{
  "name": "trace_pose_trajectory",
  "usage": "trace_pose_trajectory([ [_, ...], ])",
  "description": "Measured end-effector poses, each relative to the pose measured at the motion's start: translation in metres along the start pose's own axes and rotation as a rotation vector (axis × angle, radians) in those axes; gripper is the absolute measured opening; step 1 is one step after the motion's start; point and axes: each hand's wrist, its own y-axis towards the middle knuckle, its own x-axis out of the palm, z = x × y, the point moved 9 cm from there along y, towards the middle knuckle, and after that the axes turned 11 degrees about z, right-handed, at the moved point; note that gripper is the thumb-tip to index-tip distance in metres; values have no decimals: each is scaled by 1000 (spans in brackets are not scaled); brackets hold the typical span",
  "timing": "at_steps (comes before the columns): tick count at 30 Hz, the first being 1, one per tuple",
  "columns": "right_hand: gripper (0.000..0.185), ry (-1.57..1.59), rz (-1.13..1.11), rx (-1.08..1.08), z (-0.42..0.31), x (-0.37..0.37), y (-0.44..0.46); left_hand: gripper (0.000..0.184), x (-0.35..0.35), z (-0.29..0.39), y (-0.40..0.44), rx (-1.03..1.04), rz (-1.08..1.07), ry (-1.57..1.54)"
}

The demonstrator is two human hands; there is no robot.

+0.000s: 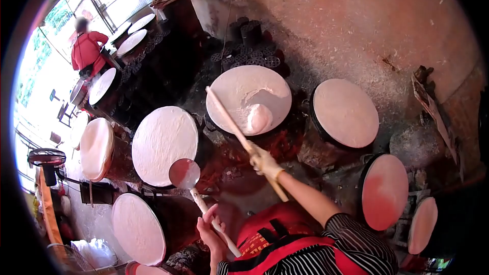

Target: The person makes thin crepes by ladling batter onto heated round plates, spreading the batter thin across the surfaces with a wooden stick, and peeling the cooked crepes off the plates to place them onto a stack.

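My right hand (265, 163), in a pale glove, is closed round a long wooden stick (229, 119). The stick's far end lies over the left part of a round, pale-coated pan (229, 81) in the centre. A lump of white dough (259, 118) rests at that pan's near edge, beside a bare grey patch. My left hand (211, 226) is wrapped round the handle of a round metal ladle (184, 173). The ladle's disc overlaps the near edge of another white-coated pan (165, 145) to the left.
More coated round pans stand right (346, 113), lower right (385, 192) and lower left (138, 229). Perforated briquettes (252, 56) lie behind the centre pan. A person in red (87, 48) stands far left, near a fan (47, 158). A board (433, 107) leans at right.
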Motion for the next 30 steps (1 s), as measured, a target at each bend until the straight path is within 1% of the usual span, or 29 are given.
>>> trace_pose_trajectory([
  [1,46,64,2,12,1,-27,-3,54,7,-6,1,-9,-30,-19],
  [2,40,142,42,50,9,-59,2,53,15,-11,1,-18,-59,-38],
  [3,32,251,69,72,3,-87,0,56,26,-10,-2,1,-71,1],
  [4,26,152,172,67,-3,-111,7,56,34,-12,-3,0,-64,9],
  [6,24,383,208,230,2,-128,32,55,51,-17,-2,2,-59,27],
  [7,21,359,229,59,-17,-122,35,53,64,-18,-3,-18,-89,30],
  [8,23,484,172,113,-18,-105,35,52,73,-23,-4,-22,-107,0],
  [10,32,278,-13,120,-18,-77,19,50,96,-31,-6,-28,-139,-67],
  [11,42,78,-170,49,-20,-72,9,49,107,-30,-7,-10,-132,14],
  [12,50,51,-237,149,-4,-82,7,49,116,-33,-8,-18,-133,-3],
  [14,55,65,-208,163,-1,-130,14,48,132,-40,-9,-35,-127,-45],
  [15,59,69,-162,149,-10,-156,20,48,137,-44,-8,-23,-103,-4],
  [17,54,116,-169,179,-15,-201,42,48,143,-52,-7,-2,-60,86],
  [18,53,112,-179,179,-22,-214,53,49,149,-54,-10,2,-61,62],
  [20,52,115,-110,216,-45,-225,69,50,159,-57,-18,9,-66,14],
  [21,50,107,-73,201,-53,-227,82,52,157,-64,-14,2,-80,46],
  [24,44,-36,145,-51,-86,-203,98,50,155,-66,-10,-9,-96,114],
  [26,41,-590,468,-617,-104,-175,94,49,158,-58,-12,6,-96,178],
  [27,39,-648,398,-617,-111,-154,77,48,159,-54,-13,13,-95,208],
  [28,41,-786,259,-393,-109,-143,69,47,160,-48,-14,38,-113,216],
  [30,41,-723,257,-553,-115,-143,46,46,155,-37,-16,86,-136,232],
])
